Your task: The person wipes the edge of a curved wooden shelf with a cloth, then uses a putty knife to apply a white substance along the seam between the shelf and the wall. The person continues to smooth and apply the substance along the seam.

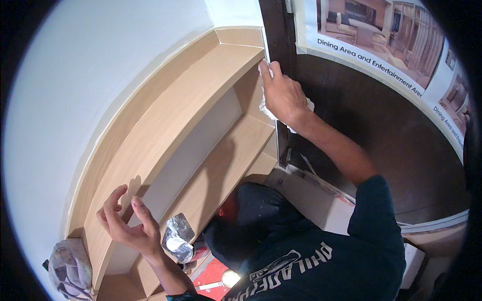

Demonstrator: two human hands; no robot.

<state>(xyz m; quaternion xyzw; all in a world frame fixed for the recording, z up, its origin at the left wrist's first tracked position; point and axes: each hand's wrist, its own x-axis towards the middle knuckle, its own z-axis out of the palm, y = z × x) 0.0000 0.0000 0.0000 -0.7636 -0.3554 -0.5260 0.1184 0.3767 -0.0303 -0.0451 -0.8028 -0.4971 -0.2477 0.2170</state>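
White crumpled cloth (267,110), gripped in the right hand (284,95), likely cushions contact beside the long pale-wood shelf (155,115); the left hand (129,232) spreads, empty, before it.

L hand (131,231) raised, fingers (111,208) half-curled; R hand (285,98) fwd, arm (344,145) outstretched.

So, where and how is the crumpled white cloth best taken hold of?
Probably by its bunched middle, coming from the lower right, as the right hand does: the shelves lie to the left. The white cloth looks limp, with loose folds spreading past the hand, so a gathered grip should hold better than an edge.
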